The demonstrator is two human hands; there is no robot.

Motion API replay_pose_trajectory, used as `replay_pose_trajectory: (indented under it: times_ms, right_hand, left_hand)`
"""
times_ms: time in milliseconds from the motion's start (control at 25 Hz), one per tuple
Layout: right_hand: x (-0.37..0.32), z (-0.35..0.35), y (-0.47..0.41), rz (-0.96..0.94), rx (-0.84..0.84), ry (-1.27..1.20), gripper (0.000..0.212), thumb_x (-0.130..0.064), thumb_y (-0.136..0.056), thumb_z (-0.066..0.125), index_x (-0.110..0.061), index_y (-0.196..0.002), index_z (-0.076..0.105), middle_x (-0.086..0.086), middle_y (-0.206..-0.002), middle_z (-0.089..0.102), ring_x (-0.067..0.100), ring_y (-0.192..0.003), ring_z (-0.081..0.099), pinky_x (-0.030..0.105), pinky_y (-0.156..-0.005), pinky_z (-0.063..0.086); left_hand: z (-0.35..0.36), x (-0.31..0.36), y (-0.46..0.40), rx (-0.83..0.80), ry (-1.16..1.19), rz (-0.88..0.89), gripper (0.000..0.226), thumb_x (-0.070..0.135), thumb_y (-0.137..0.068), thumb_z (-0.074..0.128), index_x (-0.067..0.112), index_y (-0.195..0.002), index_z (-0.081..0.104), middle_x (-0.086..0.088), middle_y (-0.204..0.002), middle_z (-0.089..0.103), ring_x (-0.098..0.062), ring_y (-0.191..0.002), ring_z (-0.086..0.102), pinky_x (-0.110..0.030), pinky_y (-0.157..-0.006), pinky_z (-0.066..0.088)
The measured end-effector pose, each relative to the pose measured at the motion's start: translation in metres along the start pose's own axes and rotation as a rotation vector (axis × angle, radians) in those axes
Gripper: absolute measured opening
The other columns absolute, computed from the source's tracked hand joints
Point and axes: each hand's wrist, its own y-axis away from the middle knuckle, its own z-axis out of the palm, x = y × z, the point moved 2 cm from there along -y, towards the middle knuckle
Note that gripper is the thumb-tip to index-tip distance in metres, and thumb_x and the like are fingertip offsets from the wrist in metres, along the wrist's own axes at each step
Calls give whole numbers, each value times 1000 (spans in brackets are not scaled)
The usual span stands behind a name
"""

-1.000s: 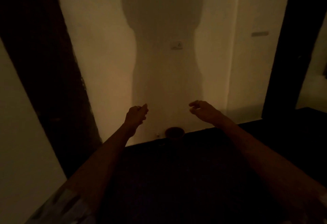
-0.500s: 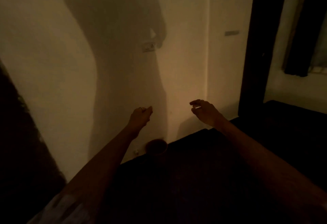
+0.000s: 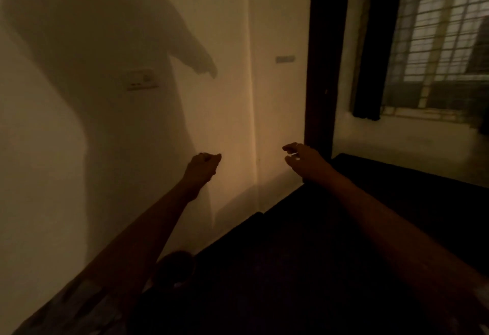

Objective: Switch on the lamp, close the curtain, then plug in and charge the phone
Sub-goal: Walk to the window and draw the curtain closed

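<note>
The room is dim with warm light from behind me. A dark curtain (image 3: 370, 43) hangs bunched at the left side of a barred window (image 3: 444, 43) at the upper right, leaving the window uncovered. My left hand (image 3: 202, 166) is stretched forward with its fingers curled into a loose fist, holding nothing. My right hand (image 3: 304, 158) reaches forward with fingers apart and slightly bent, also holding nothing. A wall socket plate (image 3: 143, 79) sits on the pale wall inside my shadow. No lamp or phone is in view.
A dark door (image 3: 324, 64) stands between the wall corner and the window. A small dark round pot (image 3: 177, 265) sits on the floor by the wall under my left forearm. The floor (image 3: 304, 268) is very dark. A small grey plate (image 3: 285, 58) is on the wall.
My view has swung to the right: the socket and pot slid left, and the door, window and curtain came into view. Both hands kept their poses.
</note>
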Motion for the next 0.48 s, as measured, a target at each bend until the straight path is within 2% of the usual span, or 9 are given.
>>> replay_pose_trajectory:
  times_ms: [40, 120, 160, 240, 320, 360, 440, 480]
  right_hand:
    - [13, -4, -12, 31, -19, 15, 42, -21, -96, 48, -12, -137, 43, 14, -141, 47, 26, -125, 49, 32, -101, 40]
    - [39, -18, -40, 101, -4, -1, 48, -27, -97, 43, -13, -143, 35, 11, -149, 38, 26, -135, 41, 31, -109, 33]
    - [53, -25, -54, 127, 20, -2, 50, -29, -98, 41, -14, -144, 32, 10, -151, 35, 25, -137, 37, 31, -110, 30]
    - [81, -39, -87, 172, 72, 33, 51, -32, -98, 41, -14, -145, 30, 10, -152, 34, 26, -137, 36, 32, -112, 29]
    - [105, -53, -119, 203, 105, 72, 53, -33, -97, 43, -14, -145, 31, 11, -150, 36, 27, -134, 41, 34, -110, 33]
    - [115, -60, -137, 217, 115, 84, 53, -33, -96, 45, -14, -144, 32, 11, -149, 38, 27, -133, 42, 33, -108, 35]
    - [140, -79, -176, 251, 150, 95, 53, -32, -96, 46, -14, -144, 33, 12, -146, 41, 27, -129, 46, 30, -103, 38]
    - [153, -91, -197, 273, 168, 101, 52, -32, -95, 47, -15, -143, 34, 12, -145, 43, 27, -127, 48, 30, -101, 39]
  left_hand:
    - [16, 4, -21, -18, 3, 13, 26, 39, -91, 51, 16, -81, 57, -11, -102, 60, -23, -94, 56, -40, -91, 48]
    - [53, 12, -68, -51, 1, 38, 41, 45, -88, 52, 8, -103, 61, -13, -118, 61, -28, -107, 58, -48, -103, 45]
    - [72, 18, -90, -68, -11, 47, 49, 46, -88, 51, 6, -114, 59, -14, -125, 58, -31, -114, 56, -49, -104, 44]
    - [111, 30, -135, -151, -17, 93, 48, 42, -91, 49, 4, -120, 57, -17, -131, 55, -33, -121, 53, -48, -106, 42]
    - [146, 44, -174, -239, -19, 121, 40, 39, -93, 47, 5, -110, 61, -17, -129, 56, -32, -121, 53, -47, -107, 41]
    - [162, 51, -195, -271, -22, 117, 34, 38, -94, 47, 8, -97, 62, -16, -123, 58, -31, -118, 55, -47, -107, 41]
    - [195, 69, -248, -303, -7, 140, 31, 37, -93, 48, 17, -71, 55, -11, -100, 61, -27, -102, 58, -48, -105, 44]
    - [211, 78, -275, -319, 4, 158, 31, 37, -93, 49, 19, -67, 51, -8, -92, 59, -26, -96, 57, -48, -103, 45]
